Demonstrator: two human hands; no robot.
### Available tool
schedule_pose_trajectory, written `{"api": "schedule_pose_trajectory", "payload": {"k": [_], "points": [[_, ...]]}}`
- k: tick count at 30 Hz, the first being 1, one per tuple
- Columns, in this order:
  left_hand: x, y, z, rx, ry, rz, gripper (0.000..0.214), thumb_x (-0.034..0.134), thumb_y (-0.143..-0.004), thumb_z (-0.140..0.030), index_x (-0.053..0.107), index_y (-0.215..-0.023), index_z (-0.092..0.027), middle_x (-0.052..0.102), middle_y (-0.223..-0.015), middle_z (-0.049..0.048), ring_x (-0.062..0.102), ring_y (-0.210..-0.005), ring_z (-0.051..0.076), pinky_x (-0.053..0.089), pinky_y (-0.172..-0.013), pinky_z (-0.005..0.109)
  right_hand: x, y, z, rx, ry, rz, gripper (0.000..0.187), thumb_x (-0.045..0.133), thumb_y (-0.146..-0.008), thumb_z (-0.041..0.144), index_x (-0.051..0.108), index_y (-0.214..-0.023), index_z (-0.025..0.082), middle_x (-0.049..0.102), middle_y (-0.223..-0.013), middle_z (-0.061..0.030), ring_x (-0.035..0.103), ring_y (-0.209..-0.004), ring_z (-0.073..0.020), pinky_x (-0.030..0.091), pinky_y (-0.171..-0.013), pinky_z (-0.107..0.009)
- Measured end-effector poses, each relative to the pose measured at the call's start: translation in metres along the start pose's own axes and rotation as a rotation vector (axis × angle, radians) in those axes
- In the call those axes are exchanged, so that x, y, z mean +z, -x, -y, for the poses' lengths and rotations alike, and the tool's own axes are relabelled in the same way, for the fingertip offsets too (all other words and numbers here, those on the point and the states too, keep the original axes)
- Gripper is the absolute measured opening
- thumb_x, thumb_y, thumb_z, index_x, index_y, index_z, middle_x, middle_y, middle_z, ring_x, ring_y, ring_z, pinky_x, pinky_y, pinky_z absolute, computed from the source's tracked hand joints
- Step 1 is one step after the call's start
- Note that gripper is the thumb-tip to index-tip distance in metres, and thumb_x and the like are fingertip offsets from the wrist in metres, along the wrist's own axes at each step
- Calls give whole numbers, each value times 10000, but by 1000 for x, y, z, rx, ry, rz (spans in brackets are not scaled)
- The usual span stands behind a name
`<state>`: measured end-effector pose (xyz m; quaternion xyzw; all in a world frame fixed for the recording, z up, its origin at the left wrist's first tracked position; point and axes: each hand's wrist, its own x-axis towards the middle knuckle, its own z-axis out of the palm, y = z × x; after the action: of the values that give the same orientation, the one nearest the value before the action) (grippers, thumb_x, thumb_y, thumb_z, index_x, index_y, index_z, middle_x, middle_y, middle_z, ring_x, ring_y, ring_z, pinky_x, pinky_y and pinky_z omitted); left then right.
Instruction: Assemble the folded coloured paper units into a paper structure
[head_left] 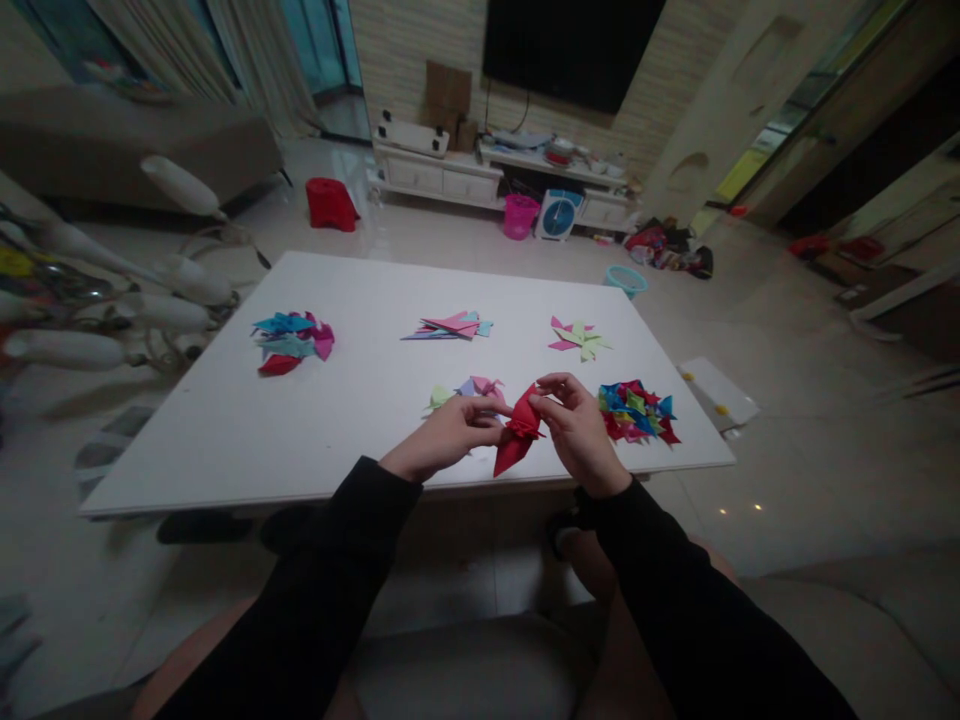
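Note:
A folded red paper piece (517, 438) hangs between both hands over the near edge of the white table (352, 350). My left hand (446, 438) pinches its left side with closed fingers. My right hand (577, 432) pinches its top right, fingers curled. Just behind the hands lie a few folded pieces in pale green, purple and pink (469, 390). A heap of mixed coloured folded papers (636, 411) sits right of my right hand.
Further back on the table lie a blue-and-magenta paper pile (291, 340), a pink-and-blue pile (450, 326) and a green-and-pink pile (577, 338). A red stool (330, 203), pink bin (520, 216) and fan (559, 214) stand on the floor beyond.

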<state>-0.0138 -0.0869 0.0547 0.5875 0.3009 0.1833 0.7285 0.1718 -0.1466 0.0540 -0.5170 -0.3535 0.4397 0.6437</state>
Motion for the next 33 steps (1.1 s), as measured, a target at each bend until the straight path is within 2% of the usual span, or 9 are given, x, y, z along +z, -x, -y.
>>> {"api": "schedule_pose_trajectory", "payload": {"k": [4,9,13,16,19,28,33], "points": [[-1,-1,1,-32,16,-39,411,809,-725,-319,732,-1087,-141,729,-826,73,664,-748,171,497,-654,270,-2,-1,-1,-28,70,-36,263,816,-710,286,637,-896,235,631,-951,19,601,-766,-126,451,-678,-272],[-2,-3,1,-56,106,-175,436,819,-736,-306,722,-1118,-120,754,-928,126,680,-759,179,503,-608,260,-4,-1,-1,-77,141,-16,167,755,-792,341,664,-889,241,642,-963,14,617,-782,-132,431,-654,-262],[-1,-2,-2,-25,217,-222,361,829,-736,-245,726,-1046,-92,766,-922,138,699,-788,175,534,-693,278,-1,4,3,-133,258,48,150,730,-825,365,721,-918,247,659,-968,-17,605,-841,-161,453,-698,-286],[0,-2,-3,-26,243,-226,331,831,-732,-218,727,-1019,-90,770,-902,128,702,-785,170,534,-722,280,2,7,7,-188,352,63,134,777,-785,348,749,-869,248,632,-989,-30,599,-872,-174,464,-709,-297],[-1,-3,-1,-34,230,-213,348,831,-729,-228,728,-1035,-97,771,-892,120,704,-772,174,524,-703,273,4,9,9,-200,351,78,118,812,-747,319,747,-818,250,615,-974,-28,606,-864,-174,463,-680,-291],[-2,-5,2,13,265,-183,291,805,-759,-217,738,-1024,-118,755,-892,89,682,-778,141,509,-753,257,5,12,8,-242,457,122,75,778,-766,269,753,-830,240,619,-995,-41,615,-865,-173,447,-622,-265],[0,-2,-4,34,281,-166,255,786,-785,-236,748,-1012,-126,746,-945,87,659,-773,136,510,-746,266,4,11,7,-192,345,99,189,726,-717,175,685,-888,244,637,-990,-16,621,-869,-171,463,-671,-275]]}}
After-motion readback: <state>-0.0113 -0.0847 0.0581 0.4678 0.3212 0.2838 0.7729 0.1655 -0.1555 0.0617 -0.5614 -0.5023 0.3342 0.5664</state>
